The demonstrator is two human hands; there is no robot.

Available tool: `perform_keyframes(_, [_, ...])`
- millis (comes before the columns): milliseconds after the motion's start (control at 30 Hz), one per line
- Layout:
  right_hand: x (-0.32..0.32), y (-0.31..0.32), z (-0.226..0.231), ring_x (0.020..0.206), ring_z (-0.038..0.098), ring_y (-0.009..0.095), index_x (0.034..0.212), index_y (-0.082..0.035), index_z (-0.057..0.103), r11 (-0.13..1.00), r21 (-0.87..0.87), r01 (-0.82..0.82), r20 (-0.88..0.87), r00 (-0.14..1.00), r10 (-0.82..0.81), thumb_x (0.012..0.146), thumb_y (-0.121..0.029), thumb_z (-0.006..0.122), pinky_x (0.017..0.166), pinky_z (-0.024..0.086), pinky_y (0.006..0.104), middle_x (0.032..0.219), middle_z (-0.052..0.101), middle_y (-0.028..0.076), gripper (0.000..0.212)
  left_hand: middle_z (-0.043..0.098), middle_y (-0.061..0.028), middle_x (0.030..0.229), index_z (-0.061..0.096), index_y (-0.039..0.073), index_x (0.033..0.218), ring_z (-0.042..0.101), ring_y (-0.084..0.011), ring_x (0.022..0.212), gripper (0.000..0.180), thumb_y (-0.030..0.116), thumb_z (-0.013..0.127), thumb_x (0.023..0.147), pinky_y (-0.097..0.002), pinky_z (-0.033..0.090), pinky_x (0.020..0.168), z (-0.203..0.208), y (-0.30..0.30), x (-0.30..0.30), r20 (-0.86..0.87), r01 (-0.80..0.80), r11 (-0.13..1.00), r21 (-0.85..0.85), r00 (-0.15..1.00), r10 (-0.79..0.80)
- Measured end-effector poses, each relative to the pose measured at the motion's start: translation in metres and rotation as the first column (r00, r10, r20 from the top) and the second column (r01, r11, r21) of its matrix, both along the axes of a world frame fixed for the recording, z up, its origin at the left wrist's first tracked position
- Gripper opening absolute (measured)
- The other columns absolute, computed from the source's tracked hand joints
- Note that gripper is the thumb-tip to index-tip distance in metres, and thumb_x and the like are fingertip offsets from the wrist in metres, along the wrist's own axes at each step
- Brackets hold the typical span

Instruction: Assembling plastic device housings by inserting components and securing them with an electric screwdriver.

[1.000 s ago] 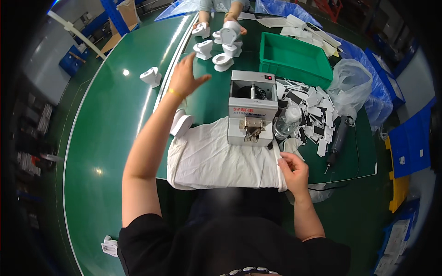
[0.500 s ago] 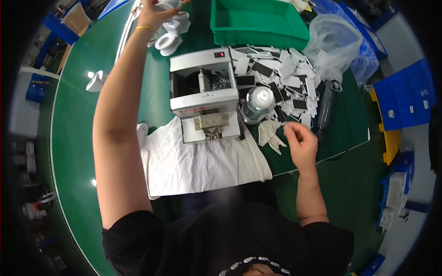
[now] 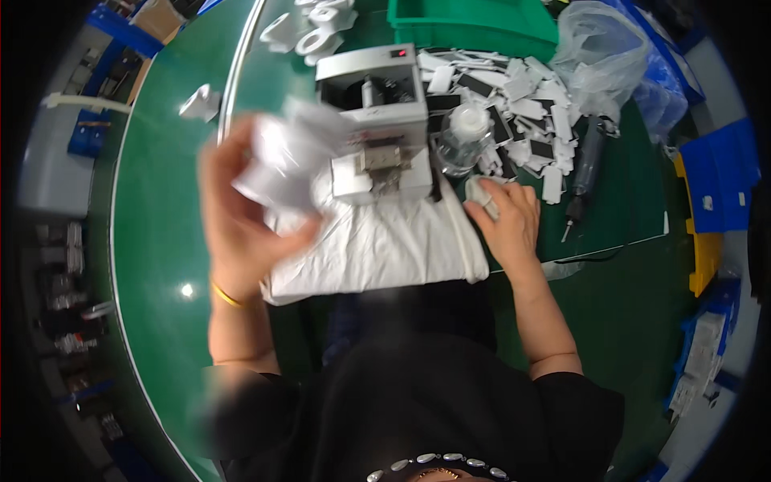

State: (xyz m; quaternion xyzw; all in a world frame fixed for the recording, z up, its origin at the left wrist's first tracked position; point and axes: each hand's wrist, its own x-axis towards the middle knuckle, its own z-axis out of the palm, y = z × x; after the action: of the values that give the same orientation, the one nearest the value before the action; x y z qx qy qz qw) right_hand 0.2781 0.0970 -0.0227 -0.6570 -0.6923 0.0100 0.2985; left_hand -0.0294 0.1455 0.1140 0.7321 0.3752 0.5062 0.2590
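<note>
My left hand (image 3: 241,209), smeared by motion, is closed round a shiny white moulded plastic part (image 3: 285,161), raised in front of a small grey benchtop machine (image 3: 373,120). The part's exact shape is blurred. At the right, my right hand (image 3: 512,218) rests on the table with a crumpled white cloth (image 3: 484,197) between thumb and fingers. Just beyond that hand stands a clear bottle with a white top (image 3: 464,140). Under the machine's front lies a spread white cloth sheet (image 3: 373,253), reaching the table's near edge.
Several similar white parts (image 3: 320,40) stand at the back left, with another white part (image 3: 201,103) farther left. A heap of white and black flat pieces (image 3: 522,108) lies right of the machine. Behind are a green bin (image 3: 474,28) and clear plastic bag (image 3: 598,56); an electric screwdriver (image 3: 589,161) lies right.
My left hand has come back from the far white parts, bringing one toward me. My right hand has moved onto the crumpled cloth and gripped it. The whole view has shifted.
</note>
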Motion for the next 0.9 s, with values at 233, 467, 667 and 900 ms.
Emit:
perform_keyframes(233, [0.0, -0.004, 0.006, 0.088, 0.055, 0.03, 0.1, -0.006, 0.071, 0.989, 0.096, -0.115, -0.102, 0.987, 0.124, 0.083, -0.008, 0.07, 0.078, 0.044, 0.0386, 0.091, 0.063, 0.009, 0.017, 0.044, -0.0113, 0.131, 0.042, 0.004, 0.135, 0.048, -0.0229, 0.118, 0.086, 0.01, 0.085, 0.061, -0.033, 0.041, 0.099, -0.085, -0.112, 0.003, -0.108, 0.053, 0.928, -0.368, 0.989, -0.099])
perform_keyframes(467, [-0.057, -0.07, 0.046, 0.093, 0.059, 0.031, 0.101, -0.002, 0.068, 0.863, 0.064, -0.501, -0.334, 0.804, 0.492, 0.082, 0.0, 0.068, 0.085, 0.048, 0.036, 0.1, 0.061, 0.014, 0.02, 0.045, -0.016, 0.127, 0.039, 0.0, 0.133, 0.048, -0.0284, 0.117, 0.086, 0.012, 0.083, 0.06, -0.0371, 0.04, 0.101, -0.115, -0.143, 0.009, -0.113, -0.054, 0.968, -0.245, 0.993, 0.026])
perform_keyframes(667, [-0.107, -0.08, 0.048, 0.074, 0.049, 0.024, 0.107, -0.011, 0.072, 0.781, 0.229, -0.58, -0.143, 0.774, 0.617, 0.069, 0.004, 0.07, 0.067, 0.041, 0.0349, 0.087, 0.052, 0.003, 0.041, 0.046, -0.0197, 0.123, 0.04, -0.002, 0.13, 0.049, -0.0362, 0.114, 0.084, 0.007, 0.079, 0.056, -0.0396, 0.042, 0.098, -0.114, -0.141, 0.015, -0.118, -0.082, 0.976, -0.202, 0.991, 0.059])
perform_keyframes(900, [-0.077, -0.071, 0.02, 0.075, 0.049, 0.024, 0.103, -0.009, 0.072, 0.784, -0.025, -0.62, -0.023, 0.785, 0.62, 0.071, 0.004, 0.066, 0.068, 0.041, 0.0355, 0.085, 0.051, 0.004, 0.035, 0.044, -0.0163, 0.124, 0.039, 0.0, 0.13, 0.048, -0.0301, 0.112, 0.083, 0.009, 0.08, 0.059, -0.0372, 0.041, 0.098, -0.108, -0.13, -0.003, -0.135, -0.192, 0.967, -0.166, 0.976, 0.17])
